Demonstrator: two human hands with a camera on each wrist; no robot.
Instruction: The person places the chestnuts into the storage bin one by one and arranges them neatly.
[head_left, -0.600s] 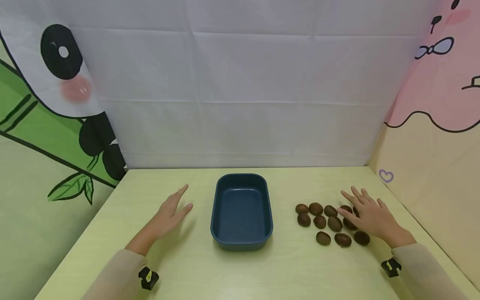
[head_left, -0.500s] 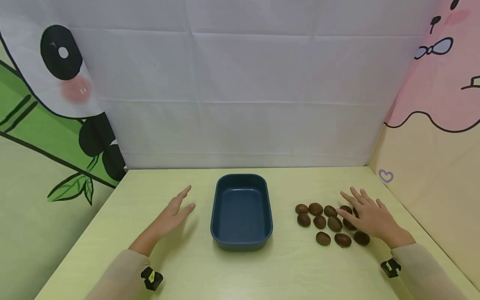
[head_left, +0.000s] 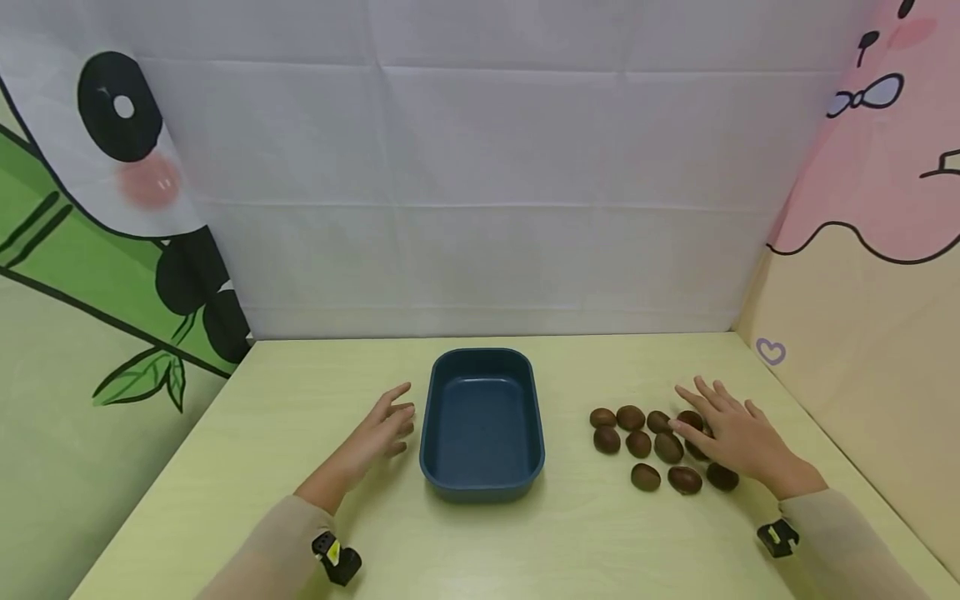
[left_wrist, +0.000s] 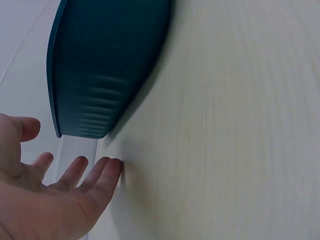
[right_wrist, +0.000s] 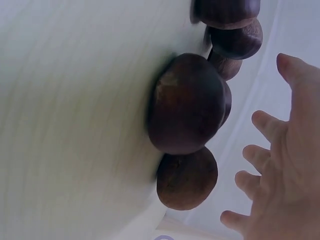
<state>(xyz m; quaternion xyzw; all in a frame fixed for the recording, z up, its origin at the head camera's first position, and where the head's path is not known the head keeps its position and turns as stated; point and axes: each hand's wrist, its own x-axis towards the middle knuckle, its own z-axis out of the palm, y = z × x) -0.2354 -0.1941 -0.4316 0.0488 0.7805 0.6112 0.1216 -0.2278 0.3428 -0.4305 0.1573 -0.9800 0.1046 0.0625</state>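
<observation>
A dark blue rectangular tub (head_left: 482,492) stands in the middle of the table, with nothing inside. Just left of it is my left hand (head_left: 371,442), fingers loosely bent and spread, fingertips a short way from the tub's side wall (left_wrist: 95,75). To the right lie several brown chestnuts (head_left: 668,447) in loose rows. My right hand (head_left: 738,437) hovers over the right end of these rows with fingers spread, covering some of them in the head view. From the right wrist, the hand shows beside the chestnuts (right_wrist: 187,105), palm empty.
The pale wooden table (head_left: 480,550) meets a white cloth backdrop (head_left: 487,167) at its far edge. Printed cartoon panels stand along the left and right sides. Small black wrist cameras sit on both sleeves, the left one (head_left: 337,558) low over the table.
My left hand has moved right, closer to the tub, and its fingers have turned toward it. My right hand has shifted only slightly left. Tub and chestnuts stay put.
</observation>
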